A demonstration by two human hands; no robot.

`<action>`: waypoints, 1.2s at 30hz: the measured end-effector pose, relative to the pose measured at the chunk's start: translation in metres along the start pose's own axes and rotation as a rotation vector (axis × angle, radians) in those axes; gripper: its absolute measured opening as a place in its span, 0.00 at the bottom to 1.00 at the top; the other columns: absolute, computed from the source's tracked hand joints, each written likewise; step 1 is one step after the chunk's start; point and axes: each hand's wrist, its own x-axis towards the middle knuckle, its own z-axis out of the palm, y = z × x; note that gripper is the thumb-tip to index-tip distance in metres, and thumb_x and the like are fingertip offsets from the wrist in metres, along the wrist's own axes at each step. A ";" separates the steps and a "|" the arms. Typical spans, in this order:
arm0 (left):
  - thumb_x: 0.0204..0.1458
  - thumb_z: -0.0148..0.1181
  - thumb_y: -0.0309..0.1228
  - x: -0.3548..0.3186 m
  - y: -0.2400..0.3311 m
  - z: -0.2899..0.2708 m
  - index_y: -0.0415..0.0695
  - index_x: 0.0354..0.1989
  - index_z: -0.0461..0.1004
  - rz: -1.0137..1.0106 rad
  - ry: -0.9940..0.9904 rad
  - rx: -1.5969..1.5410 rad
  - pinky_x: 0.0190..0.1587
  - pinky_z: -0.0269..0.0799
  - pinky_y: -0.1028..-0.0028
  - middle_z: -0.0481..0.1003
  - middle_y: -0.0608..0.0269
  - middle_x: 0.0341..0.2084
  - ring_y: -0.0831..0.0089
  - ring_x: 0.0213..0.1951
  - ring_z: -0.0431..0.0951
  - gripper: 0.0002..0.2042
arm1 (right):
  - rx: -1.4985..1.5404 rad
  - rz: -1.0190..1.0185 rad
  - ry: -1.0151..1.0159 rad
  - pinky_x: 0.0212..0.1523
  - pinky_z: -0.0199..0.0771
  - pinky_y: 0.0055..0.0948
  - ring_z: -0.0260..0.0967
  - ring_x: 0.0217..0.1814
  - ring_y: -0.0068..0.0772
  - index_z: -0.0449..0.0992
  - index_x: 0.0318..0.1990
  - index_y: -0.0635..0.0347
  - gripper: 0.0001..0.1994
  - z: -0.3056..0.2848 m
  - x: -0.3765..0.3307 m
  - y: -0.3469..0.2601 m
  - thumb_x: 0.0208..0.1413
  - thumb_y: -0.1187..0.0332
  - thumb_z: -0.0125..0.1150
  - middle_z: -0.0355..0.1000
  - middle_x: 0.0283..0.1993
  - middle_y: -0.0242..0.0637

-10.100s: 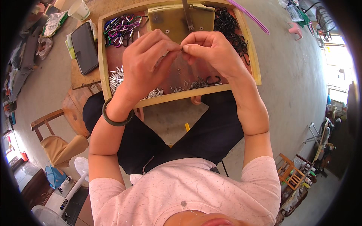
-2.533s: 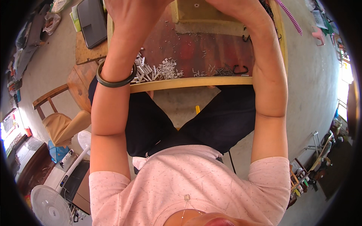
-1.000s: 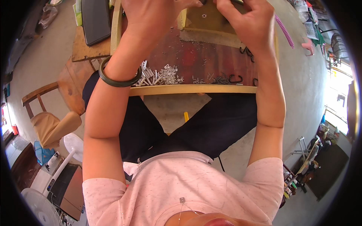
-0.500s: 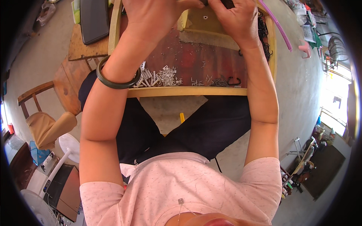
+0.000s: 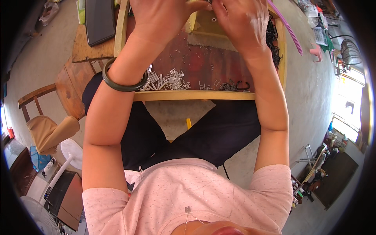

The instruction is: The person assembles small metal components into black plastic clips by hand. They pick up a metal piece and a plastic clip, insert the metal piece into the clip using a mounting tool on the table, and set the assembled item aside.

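Note:
At the top edge of the view, my left hand (image 5: 162,15) reaches over the wooden-rimmed work tray (image 5: 196,95), its thumb stretched toward my right hand (image 5: 244,23). Both hands look closed, with the fingertips partly cut off by the frame. A tiny piece shows where the thumbs nearly meet; its kind cannot be made out. Below them stands a yellowish block-like fixture (image 5: 211,25) with a small screw-like dot. Along the tray's near rim lie a heap of small silvery metal pieces (image 5: 174,80), smaller grey bits (image 5: 228,85) and a dark curved hook-like piece (image 5: 243,85).
Black hook-like pieces (image 5: 273,43) pile along the tray's right side, beside a purple coiled tube (image 5: 290,29). On the left, a dark flat panel (image 5: 100,21) rests on a wooden stool (image 5: 84,47). A wooden chair (image 5: 39,96) and a white fan (image 5: 72,154) stand farther left.
My right hand has shifted slightly left and turned, bringing its thumb closer to the left thumb. My left hand has moved very little.

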 end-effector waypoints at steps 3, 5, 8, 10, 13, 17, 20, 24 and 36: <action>0.32 0.78 0.50 0.000 0.002 -0.001 0.46 0.33 0.70 -0.033 -0.002 -0.027 0.52 0.62 0.62 0.73 0.62 0.32 0.62 0.42 0.73 0.28 | 0.126 0.084 -0.144 0.48 0.76 0.38 0.76 0.49 0.44 0.80 0.39 0.62 0.07 -0.013 0.009 0.000 0.52 0.77 0.67 0.76 0.46 0.42; 0.31 0.79 0.50 0.000 0.001 -0.002 0.46 0.33 0.71 -0.030 -0.023 0.001 0.52 0.62 0.62 0.73 0.62 0.32 0.62 0.42 0.73 0.28 | 0.522 0.465 -0.148 0.46 0.76 0.35 0.77 0.47 0.40 0.80 0.41 0.64 0.07 -0.018 0.011 -0.003 0.55 0.75 0.66 0.78 0.45 0.43; 0.30 0.80 0.49 0.002 0.003 -0.004 0.46 0.33 0.71 -0.037 -0.037 -0.009 0.52 0.62 0.61 0.73 0.63 0.32 0.61 0.43 0.73 0.28 | 0.634 0.624 -0.243 0.42 0.75 0.31 0.78 0.42 0.33 0.81 0.44 0.66 0.08 -0.011 0.014 0.003 0.59 0.73 0.66 0.81 0.41 0.44; 0.29 0.80 0.48 0.002 0.004 -0.005 0.46 0.33 0.71 -0.044 -0.032 -0.046 0.52 0.62 0.61 0.73 0.63 0.32 0.61 0.43 0.74 0.28 | 0.545 0.647 -0.280 0.41 0.76 0.31 0.78 0.38 0.31 0.81 0.44 0.67 0.09 -0.011 0.018 0.003 0.58 0.73 0.67 0.82 0.37 0.43; 0.30 0.80 0.47 0.003 0.005 -0.007 0.46 0.33 0.71 -0.040 -0.028 -0.052 0.52 0.62 0.61 0.74 0.63 0.33 0.61 0.43 0.74 0.28 | 0.581 0.658 -0.313 0.40 0.76 0.30 0.78 0.36 0.30 0.81 0.43 0.67 0.08 -0.010 0.019 0.007 0.57 0.74 0.66 0.81 0.36 0.43; 0.30 0.81 0.46 0.005 0.007 -0.008 0.46 0.34 0.72 -0.044 -0.039 -0.044 0.53 0.62 0.60 0.74 0.62 0.34 0.60 0.43 0.74 0.27 | 0.638 0.661 -0.314 0.39 0.76 0.29 0.78 0.35 0.30 0.81 0.42 0.67 0.08 -0.008 0.018 0.012 0.56 0.74 0.67 0.81 0.34 0.44; 0.30 0.81 0.45 0.004 0.007 -0.008 0.46 0.35 0.72 -0.020 -0.015 -0.022 0.54 0.62 0.60 0.74 0.62 0.34 0.60 0.43 0.73 0.27 | 0.639 0.650 -0.285 0.39 0.76 0.29 0.78 0.35 0.30 0.81 0.42 0.68 0.08 -0.007 0.017 0.013 0.56 0.74 0.68 0.81 0.34 0.43; 0.33 0.80 0.43 0.003 0.011 -0.014 0.44 0.44 0.73 -0.055 -0.153 -0.030 0.60 0.61 0.57 0.74 0.56 0.44 0.56 0.53 0.72 0.30 | 0.708 0.604 0.060 0.38 0.76 0.31 0.78 0.34 0.31 0.81 0.42 0.67 0.09 0.004 0.015 0.015 0.55 0.73 0.69 0.80 0.33 0.43; 0.39 0.78 0.32 -0.007 0.014 -0.013 0.43 0.58 0.70 0.008 -0.001 -0.017 0.64 0.61 0.53 0.70 0.48 0.58 0.49 0.63 0.66 0.34 | 0.291 0.596 -0.177 0.35 0.78 0.43 0.80 0.31 0.52 0.80 0.44 0.63 0.08 -0.036 0.005 -0.006 0.58 0.72 0.64 0.79 0.30 0.51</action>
